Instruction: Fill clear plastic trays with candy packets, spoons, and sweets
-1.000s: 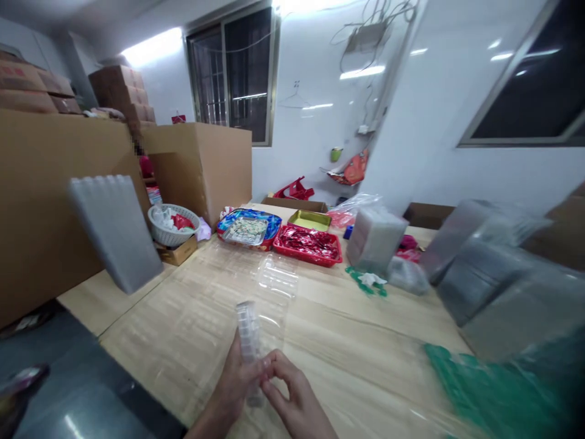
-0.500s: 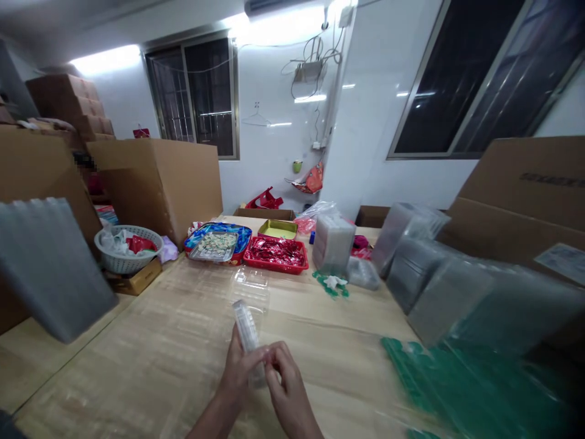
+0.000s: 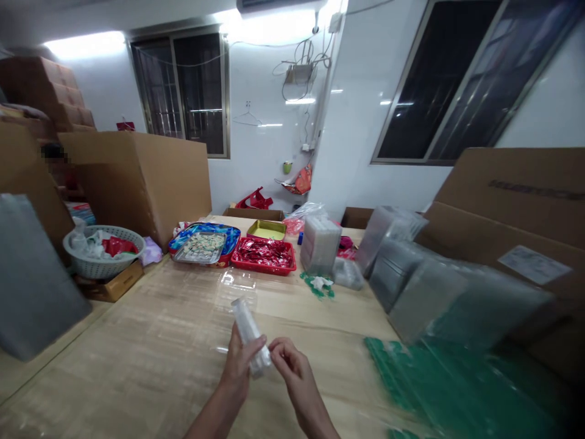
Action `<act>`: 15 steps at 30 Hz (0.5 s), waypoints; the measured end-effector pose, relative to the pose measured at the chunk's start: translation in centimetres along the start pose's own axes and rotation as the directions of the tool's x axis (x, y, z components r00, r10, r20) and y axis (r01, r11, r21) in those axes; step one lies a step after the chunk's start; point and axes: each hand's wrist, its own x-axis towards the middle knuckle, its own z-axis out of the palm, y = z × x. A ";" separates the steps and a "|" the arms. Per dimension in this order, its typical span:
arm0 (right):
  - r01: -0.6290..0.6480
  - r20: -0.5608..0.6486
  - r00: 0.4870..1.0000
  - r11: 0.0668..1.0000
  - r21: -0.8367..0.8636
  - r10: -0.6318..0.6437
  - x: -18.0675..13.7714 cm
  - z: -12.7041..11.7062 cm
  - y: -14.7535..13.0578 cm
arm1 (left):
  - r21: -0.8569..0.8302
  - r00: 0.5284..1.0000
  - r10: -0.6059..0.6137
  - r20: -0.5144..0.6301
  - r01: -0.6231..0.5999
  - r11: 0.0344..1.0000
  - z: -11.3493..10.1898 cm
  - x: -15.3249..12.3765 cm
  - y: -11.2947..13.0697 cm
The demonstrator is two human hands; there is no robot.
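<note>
My left hand point(image 3: 241, 360) is wrapped round a narrow, clear plastic bundle point(image 3: 248, 326), which looks like a thin stack of nested plastic trays seen edge-on. It is held tilted above the table. Close to the bundle's lower right edge is my right hand point(image 3: 292, 366), its thumb and fingertips pinched together. Whether something thin lies between those fingertips is too small to tell. Beyond the bundle, flat clear plastic trays point(image 3: 237, 280) lie on the wooden table point(image 3: 315, 329).
At the back stand a red tray point(image 3: 265, 255) of shiny red packets, a metal tray point(image 3: 201, 247) of small pieces and a gold tin point(image 3: 266, 230). Stacked clear plastic trays point(image 3: 393, 268) and green sheeting point(image 3: 457, 384) are on the right. To the left are a basket point(image 3: 105, 265) and cardboard boxes point(image 3: 173, 177).
My right hand has drawn slightly right, away from the plastic bundle. The bundle now shows more of its broad side. The whole view has shifted, so the background sits further left.
</note>
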 end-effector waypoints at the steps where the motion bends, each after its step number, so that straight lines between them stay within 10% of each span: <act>1: -0.021 -0.077 0.997 0.999 0.026 0.023 0.4 -0.4 0.4 | -0.013 1.000 -0.019 -0.014 0.019 1.000 0.0 -0.1 0.2; 10: -0.162 -0.431 0.878 0.977 0.141 0.208 8.8 -7.6 4.6 | 0.006 0.990 -0.115 -0.081 0.116 0.993 -1.3 -0.3 1.1; 15: -0.089 -0.438 0.894 0.996 0.020 0.089 7.9 -6.2 3.0 | -0.009 0.994 -0.086 -0.061 0.086 0.996 -1.8 -0.4 0.8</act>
